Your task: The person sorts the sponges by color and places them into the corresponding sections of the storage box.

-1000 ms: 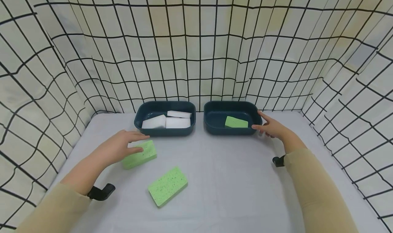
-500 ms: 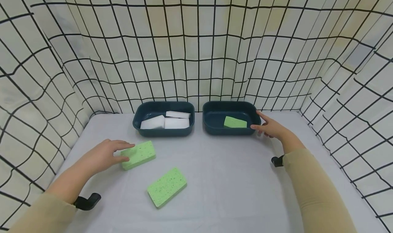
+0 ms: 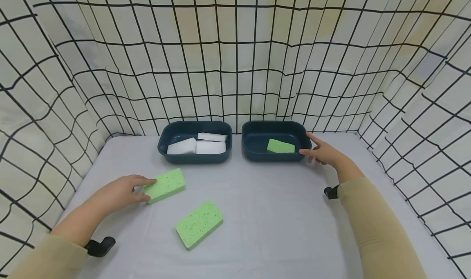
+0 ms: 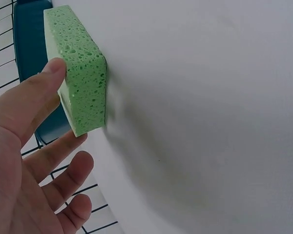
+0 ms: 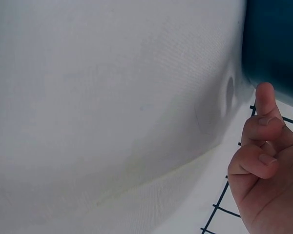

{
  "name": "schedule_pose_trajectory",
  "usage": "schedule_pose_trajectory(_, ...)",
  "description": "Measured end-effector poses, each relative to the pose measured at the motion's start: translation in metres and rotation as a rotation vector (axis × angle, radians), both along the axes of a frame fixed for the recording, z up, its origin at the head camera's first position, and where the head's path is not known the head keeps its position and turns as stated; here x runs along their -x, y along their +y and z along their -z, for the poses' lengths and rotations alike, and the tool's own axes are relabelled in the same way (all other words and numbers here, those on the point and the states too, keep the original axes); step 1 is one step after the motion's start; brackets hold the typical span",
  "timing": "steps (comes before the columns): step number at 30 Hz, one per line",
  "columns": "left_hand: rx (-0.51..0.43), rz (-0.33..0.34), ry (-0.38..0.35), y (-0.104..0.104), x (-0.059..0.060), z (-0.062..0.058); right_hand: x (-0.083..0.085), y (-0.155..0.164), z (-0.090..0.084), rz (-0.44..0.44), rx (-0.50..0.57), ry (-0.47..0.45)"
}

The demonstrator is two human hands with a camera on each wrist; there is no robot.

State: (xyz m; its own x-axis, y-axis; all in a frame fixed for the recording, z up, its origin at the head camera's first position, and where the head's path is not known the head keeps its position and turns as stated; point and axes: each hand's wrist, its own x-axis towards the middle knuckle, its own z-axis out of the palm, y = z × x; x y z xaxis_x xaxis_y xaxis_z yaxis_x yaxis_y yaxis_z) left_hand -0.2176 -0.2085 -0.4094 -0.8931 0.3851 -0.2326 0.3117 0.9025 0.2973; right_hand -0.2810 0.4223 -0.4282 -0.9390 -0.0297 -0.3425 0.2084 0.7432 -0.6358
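A green sponge lies flat on the white table, left of centre. My left hand holds its left end, with the thumb and forefinger on opposite sides. The left wrist view shows the same sponge between the thumb and a finger of that hand. A second green sponge lies loose nearer to me. My right hand grips the right corner of the right dark tray, which holds a third green sponge. In the right wrist view the fingers are curled beside the tray wall.
The left dark tray holds white sponges and stands beside the right tray at the back of the table. Checked cloth walls close in the left, back and right sides. Bare table surface lies in front of the trays.
My left hand has drawn back from above the sponge to its left end. The sponge and my right hand have stayed in place.
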Motion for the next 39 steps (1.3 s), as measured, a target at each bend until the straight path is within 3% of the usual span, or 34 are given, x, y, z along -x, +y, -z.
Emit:
schedule_pose_trajectory(9,-0.003,0.010,-0.013,-0.002,0.000,0.002,0.002,0.001,0.001,0.003,0.027,-0.006)
schedule_pose_trajectory(18,-0.008,0.037,0.032,-0.004,0.005,0.005,0.003,0.000,0.001,0.005,0.030,-0.002)
schedule_pose_trajectory(26,-0.029,0.071,0.108,-0.006,0.007,0.000,0.003,0.000,0.001,0.001,0.027,0.012)
schedule_pose_trajectory(39,-0.113,0.089,0.133,0.001,0.002,-0.009,0.004,0.004,0.005,0.030,0.037,-0.008)
